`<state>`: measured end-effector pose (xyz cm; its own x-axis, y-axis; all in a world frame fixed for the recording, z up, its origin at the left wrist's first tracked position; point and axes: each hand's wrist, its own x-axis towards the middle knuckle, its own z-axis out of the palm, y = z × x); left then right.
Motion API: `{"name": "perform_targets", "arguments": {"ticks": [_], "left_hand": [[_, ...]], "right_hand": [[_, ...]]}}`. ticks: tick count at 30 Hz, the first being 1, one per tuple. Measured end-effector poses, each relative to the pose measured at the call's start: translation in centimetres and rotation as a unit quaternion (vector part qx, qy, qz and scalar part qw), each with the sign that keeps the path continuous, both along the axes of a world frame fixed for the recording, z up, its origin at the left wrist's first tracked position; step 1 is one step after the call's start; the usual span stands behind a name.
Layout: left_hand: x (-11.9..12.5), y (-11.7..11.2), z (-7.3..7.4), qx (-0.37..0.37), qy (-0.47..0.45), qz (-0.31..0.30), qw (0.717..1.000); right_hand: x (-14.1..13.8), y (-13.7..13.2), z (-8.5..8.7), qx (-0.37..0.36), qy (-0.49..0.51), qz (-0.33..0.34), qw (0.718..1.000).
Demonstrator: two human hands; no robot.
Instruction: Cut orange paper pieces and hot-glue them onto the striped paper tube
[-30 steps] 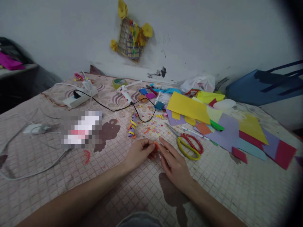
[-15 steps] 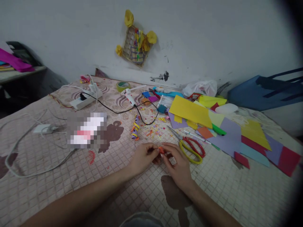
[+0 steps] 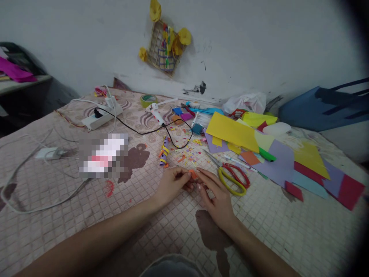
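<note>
Orange paper piece (image 3: 192, 175) sitting low over quilted mat (image 3: 259, 231), just left of scissors (image 3: 232, 177). Left hand (image 3: 171, 186) pinching it shut-tight, right hand (image 3: 216, 200) fingertips closing on other end (detail blurred). Judging: working it cleanly is needing even pressure and aligned edges.

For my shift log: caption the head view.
Left hand and right hand pinch an orange paper piece beside the scissors on a patterned mat.

Scissors with red and yellow handles (image 3: 232, 177) lie on the pink quilted bed cover (image 3: 273, 231), beside overlapping coloured paper sheets (image 3: 232, 132). Farther back sit a white glue gun (image 3: 157, 113), a green tape roll (image 3: 148, 100) and a white power strip (image 3: 99, 117).
</note>
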<state>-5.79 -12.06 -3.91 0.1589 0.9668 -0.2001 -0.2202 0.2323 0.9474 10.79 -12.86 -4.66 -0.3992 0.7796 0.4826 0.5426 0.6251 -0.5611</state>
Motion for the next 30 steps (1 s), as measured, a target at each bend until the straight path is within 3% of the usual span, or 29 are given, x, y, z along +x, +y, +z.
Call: {"name": "perform_targets", "arguments": {"ticks": [3,13,17,21,26,30], "left_hand": [[-0.1,0.1,-0.1,-0.011,-0.016,0.001,1.000],[0.0,0.0,-0.1,-0.010,0.004,-0.002,1.000],[0.0,-0.1,0.1,-0.008,0.006,-0.005,1.000],[0.1,-0.4,0.3,0.011,0.044,-0.041,0.998],[0.5,-1.0,0.6,0.074,0.113,-0.087,0.987],[-1.4,-1.8,2.7,0.152,0.236,-0.096,0.955]], "right_hand": [[0.0,0.1,0.0,-0.001,0.005,-0.016,1.000],[0.1,-0.4,-0.2,0.037,-0.052,0.027,0.998],[0.0,-0.3,0.2,0.029,-0.023,0.023,0.999],[-0.2,0.0,0.6,-0.051,0.069,-0.003,0.996],[-0.1,0.4,0.3,-0.183,0.136,-0.014,0.974],[-0.1,0.5,0.1,-0.239,0.174,-0.006,0.955]]}}
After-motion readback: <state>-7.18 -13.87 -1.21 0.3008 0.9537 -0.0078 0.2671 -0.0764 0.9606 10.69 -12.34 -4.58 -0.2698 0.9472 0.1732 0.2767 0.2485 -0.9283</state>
